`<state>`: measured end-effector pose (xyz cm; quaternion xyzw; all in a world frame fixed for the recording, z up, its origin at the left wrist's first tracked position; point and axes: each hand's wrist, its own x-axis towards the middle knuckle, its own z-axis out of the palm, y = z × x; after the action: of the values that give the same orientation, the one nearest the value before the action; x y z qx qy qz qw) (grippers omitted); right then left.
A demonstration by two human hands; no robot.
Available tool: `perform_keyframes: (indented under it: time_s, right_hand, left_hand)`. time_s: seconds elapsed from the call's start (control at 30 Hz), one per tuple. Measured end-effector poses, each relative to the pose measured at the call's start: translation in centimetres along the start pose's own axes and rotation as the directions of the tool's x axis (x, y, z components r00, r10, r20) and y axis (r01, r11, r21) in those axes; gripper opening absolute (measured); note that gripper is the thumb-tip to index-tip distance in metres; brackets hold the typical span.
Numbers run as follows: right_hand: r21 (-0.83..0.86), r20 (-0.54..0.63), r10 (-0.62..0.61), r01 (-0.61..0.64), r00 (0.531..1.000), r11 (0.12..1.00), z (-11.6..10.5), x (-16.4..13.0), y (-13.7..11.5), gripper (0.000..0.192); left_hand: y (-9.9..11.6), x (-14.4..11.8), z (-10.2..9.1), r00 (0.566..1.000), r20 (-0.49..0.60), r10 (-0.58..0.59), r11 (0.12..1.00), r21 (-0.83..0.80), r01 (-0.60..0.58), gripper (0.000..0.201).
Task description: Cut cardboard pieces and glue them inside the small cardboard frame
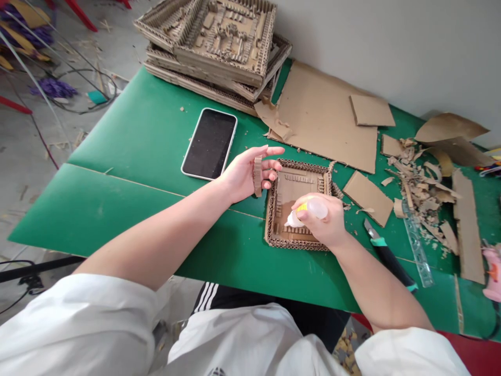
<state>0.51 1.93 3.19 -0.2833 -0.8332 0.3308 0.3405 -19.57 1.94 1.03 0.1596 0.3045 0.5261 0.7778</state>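
My right hand (326, 222) is closed around a small white glue bottle with a yellow label (313, 208). Its nozzle tilts down and left, over the inside of a shallow cardboard tray (271, 230) that has corrugated walls. Ridged cardboard strips (299, 178) line parts of the tray's floor. Just left of the tray, my left hand (250, 175) is turned palm up, with a short corrugated cardboard strip (258, 176) held against the palm by partly curled fingers. Those fingertips reach the tray's upper left edge. My right hand hides part of the tray's right side.
A phone (209, 143) lies left on the green table (129, 209). Cardboard trays (219, 68) are stacked behind it. Cardboard sheets (324, 115) lie along the wall. To the right are a utility knife (391, 258), a clear ruler (418, 250), scraps (426, 193) and a pink glue gun (492, 271).
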Motion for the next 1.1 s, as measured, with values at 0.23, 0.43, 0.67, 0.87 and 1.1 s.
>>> perform_keyframes:
  time_s: [0.23,0.43,0.67,0.87,1.1]
  right_hand:
    - [0.413,-0.029,0.215,-0.184,0.976,0.892,-0.29,0.24,0.01,0.014]
    - [0.729,0.227,0.369,-0.408,0.902,0.550,-0.54,0.62,-0.13,0.023]
    - [0.727,0.303,0.382,-0.471,0.873,0.500,-0.57,0.78,-0.59,0.024]
    - [0.630,0.332,0.403,-0.518,0.853,0.578,-0.42,0.78,-0.22,0.029]
    - [0.276,0.037,0.348,-0.344,0.937,0.897,-0.66,0.60,-0.42,0.038]
  left_hand:
    - [0.01,-0.02,0.01,1.000,-0.005,-0.003,1.000,-0.003,0.003,0.027]
    - [-0.02,-0.04,-0.01,1.000,-0.004,-0.001,1.000,-0.001,0.001,0.028]
    - [-0.06,-0.02,-0.05,1.000,0.002,0.003,1.000,0.001,-0.003,0.028]
    - [0.00,-0.09,0.06,1.000,-0.003,0.003,1.000,0.002,-0.003,0.028]
    - [0.02,-0.09,0.08,1.000,-0.013,0.001,1.000,0.016,-0.001,0.028]
